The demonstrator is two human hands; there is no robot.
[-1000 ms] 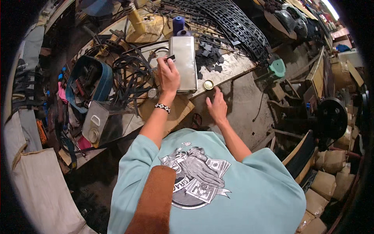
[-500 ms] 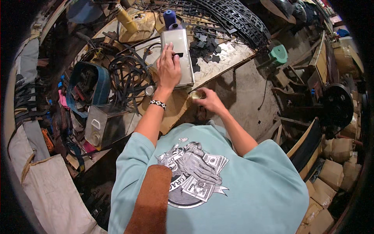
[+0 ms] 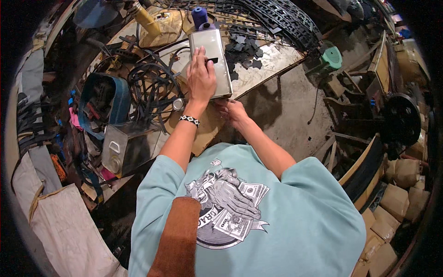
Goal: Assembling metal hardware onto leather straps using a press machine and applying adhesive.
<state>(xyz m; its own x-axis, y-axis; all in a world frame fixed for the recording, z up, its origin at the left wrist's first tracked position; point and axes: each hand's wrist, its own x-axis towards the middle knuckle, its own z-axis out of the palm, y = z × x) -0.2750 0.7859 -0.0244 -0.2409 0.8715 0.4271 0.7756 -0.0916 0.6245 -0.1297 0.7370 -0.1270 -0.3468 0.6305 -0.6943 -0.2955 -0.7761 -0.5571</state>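
Observation:
A rectangular silver metal can (image 3: pixel 225 69) lies on its side on the worktable, with a dark slot-like mark on its upper face. My left hand (image 3: pixel 201 78) rests flat on that face, fingers stretched toward the far end. At the can's near end, the fingers of my right hand (image 3: pixel 231 111) are bent closed against or just under the edge. The round brass-coloured cap seen in them a moment ago is hidden now. A small round metal container (image 3: pixel 178 105) sits beside my left wrist.
Black strips (image 3: pixel 150 85) tangle left of the can; dark star-shaped pieces (image 3: pixel 247 46) lie on its right. Purple thread spools (image 3: pixel 200 17) stand behind it. A second metal can (image 3: pixel 129 148) stands at the left, near a blue-green band (image 3: pixel 121 99). A green stool (image 3: pixel 331 57) is at the right.
My right hand has moved left and a little up, from beside the table edge to the can's near end, taking the round cap out of sight. My left hand stays on the can.

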